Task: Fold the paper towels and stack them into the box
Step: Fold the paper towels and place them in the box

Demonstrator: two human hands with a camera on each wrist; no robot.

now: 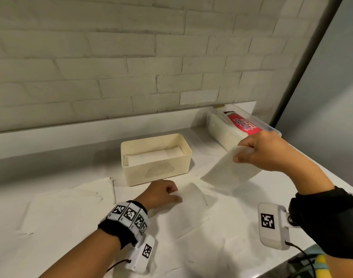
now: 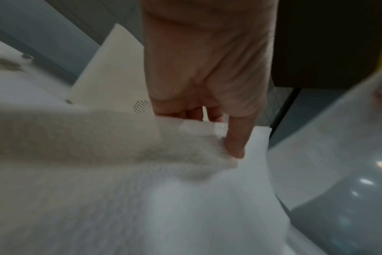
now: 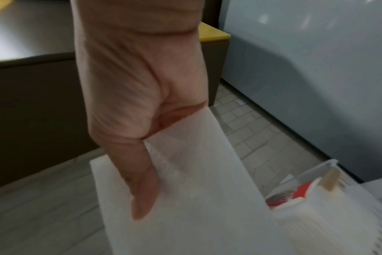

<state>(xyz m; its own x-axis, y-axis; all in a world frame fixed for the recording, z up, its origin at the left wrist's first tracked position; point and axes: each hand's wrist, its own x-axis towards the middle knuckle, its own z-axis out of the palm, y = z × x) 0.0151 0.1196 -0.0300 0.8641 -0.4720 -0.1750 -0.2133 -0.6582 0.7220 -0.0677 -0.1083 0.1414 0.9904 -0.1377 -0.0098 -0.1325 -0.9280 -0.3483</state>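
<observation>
A cream box [image 1: 157, 171] stands mid-counter with folded white towels [image 1: 155, 156] lying inside. My right hand [image 1: 244, 154] pinches the top edge of a white paper towel [image 1: 227, 171], thumb in front and fingers behind, holding it up in the air in front of the clear container. In the right wrist view that towel [image 3: 196, 207] hangs below my thumb. My left hand [image 1: 168, 192] rests on the counter just in front of the box. It pinches the edge of a second towel [image 1: 191, 215] that lies flat. In the left wrist view my thumb presses on that second towel [image 2: 164, 198].
A clear plastic container [image 1: 272, 127] at the back right holds a red-labelled pack of towels [image 1: 243, 124]. Another unfolded towel [image 1: 71, 205] lies flat on the counter at the left. A brick wall runs behind. The counter's edge is at the lower right.
</observation>
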